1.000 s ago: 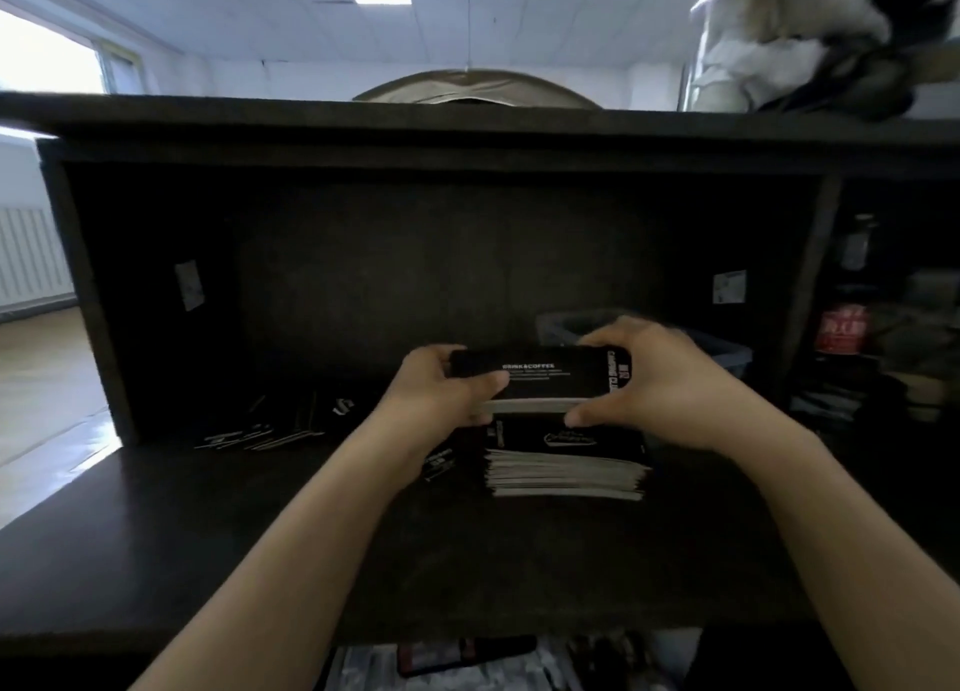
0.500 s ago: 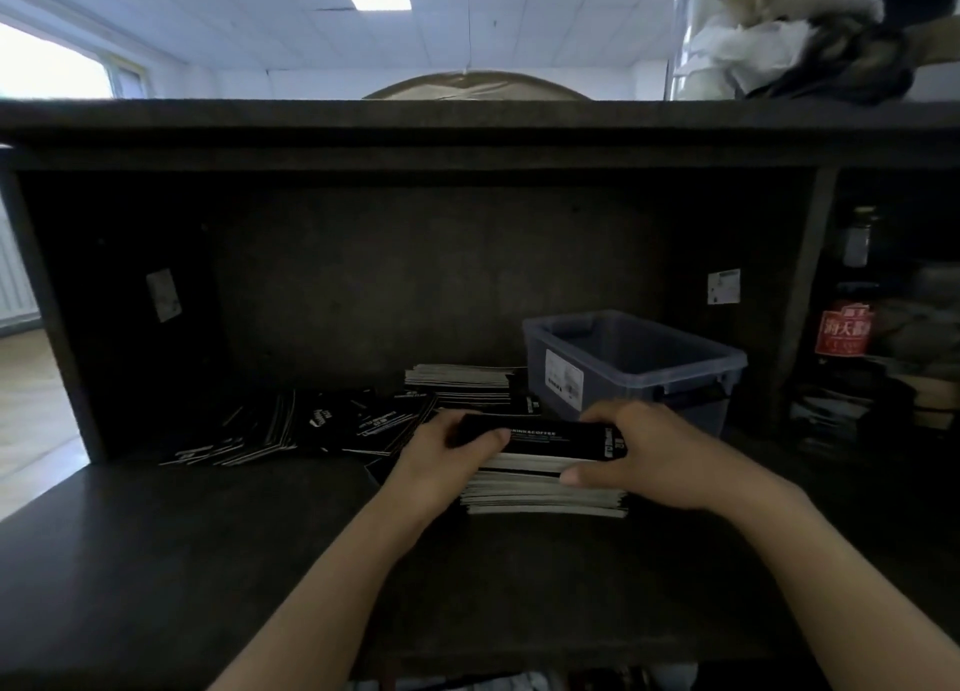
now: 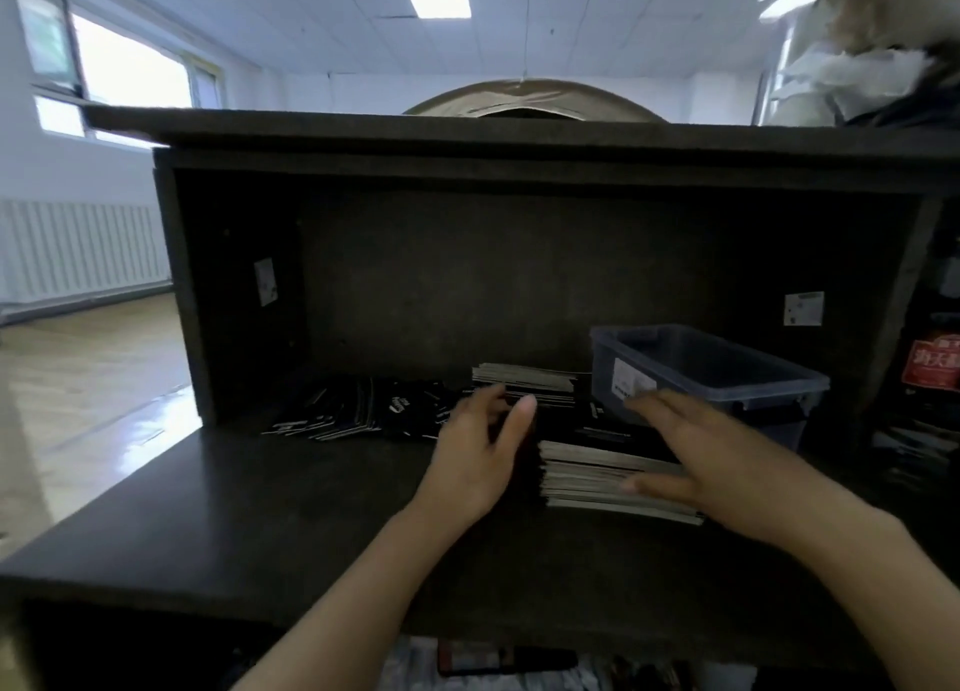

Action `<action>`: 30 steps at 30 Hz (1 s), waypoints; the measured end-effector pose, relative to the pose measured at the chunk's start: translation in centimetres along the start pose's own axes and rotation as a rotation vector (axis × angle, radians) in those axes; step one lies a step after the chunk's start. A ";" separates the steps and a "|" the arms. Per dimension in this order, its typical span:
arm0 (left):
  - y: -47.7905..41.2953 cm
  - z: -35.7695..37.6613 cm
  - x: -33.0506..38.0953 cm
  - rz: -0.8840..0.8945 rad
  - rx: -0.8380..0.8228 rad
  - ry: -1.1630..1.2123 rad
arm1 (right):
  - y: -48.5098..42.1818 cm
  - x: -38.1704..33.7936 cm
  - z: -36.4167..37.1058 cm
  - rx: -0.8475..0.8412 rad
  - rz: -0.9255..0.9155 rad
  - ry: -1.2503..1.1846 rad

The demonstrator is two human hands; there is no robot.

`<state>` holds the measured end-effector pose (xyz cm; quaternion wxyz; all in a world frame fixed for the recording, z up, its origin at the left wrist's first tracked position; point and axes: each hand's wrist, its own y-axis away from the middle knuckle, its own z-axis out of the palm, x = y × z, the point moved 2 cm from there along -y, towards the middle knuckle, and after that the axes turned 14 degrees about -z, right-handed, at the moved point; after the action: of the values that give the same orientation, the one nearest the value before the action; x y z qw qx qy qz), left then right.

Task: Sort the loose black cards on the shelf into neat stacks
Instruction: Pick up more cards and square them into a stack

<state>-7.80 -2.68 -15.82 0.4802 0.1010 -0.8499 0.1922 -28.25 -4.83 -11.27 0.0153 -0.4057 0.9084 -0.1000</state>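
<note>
A thick stack of black cards (image 3: 597, 475) lies on the dark shelf (image 3: 234, 524), near the middle. My right hand (image 3: 722, 456) rests flat against its right end, fingers spread, thumb on the front edge. My left hand (image 3: 480, 454) hovers just left of the stack, fingers apart, holding nothing. Behind it a second neat stack (image 3: 524, 384) stands by the back wall. Loose black cards (image 3: 358, 412) lie fanned out to the left of that stack.
A grey plastic bin (image 3: 701, 373) stands at the back right, close behind my right hand. A wooden divider (image 3: 893, 321) closes the compartment on the right, with a red-labelled bottle (image 3: 932, 368) beyond it. The left side wall (image 3: 187, 295) bounds the shelf.
The bundle of cards I held in both hands went down onto the near stack. Both hands have let go and opened; the view shifted right.
</note>
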 end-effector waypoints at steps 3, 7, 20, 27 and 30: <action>-0.5 -5.1 -1.9 0.058 0.140 -0.136 | -1.3 -4.0 -1.0 0.090 -0.122 0.022; -2.1 -11.4 -7.3 -0.048 0.162 -0.400 | -5.5 -8.9 0.4 0.085 -0.280 -0.086; -7.4 -15.2 -13.2 -0.222 0.018 -0.814 | -19.5 -12.0 8.9 -0.089 -0.052 -0.016; -7.8 -14.7 -10.9 0.094 0.102 -1.273 | -18.9 -11.6 9.5 0.004 -0.058 -0.004; -7.9 -14.6 -10.8 0.140 0.095 -1.339 | -18.5 -11.5 9.6 0.022 -0.067 -0.057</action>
<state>11.93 -3.81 -16.41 -0.1687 0.1641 -0.9593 0.1561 -5.96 -10.01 -17.69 0.0423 -0.4384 0.8923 -0.0990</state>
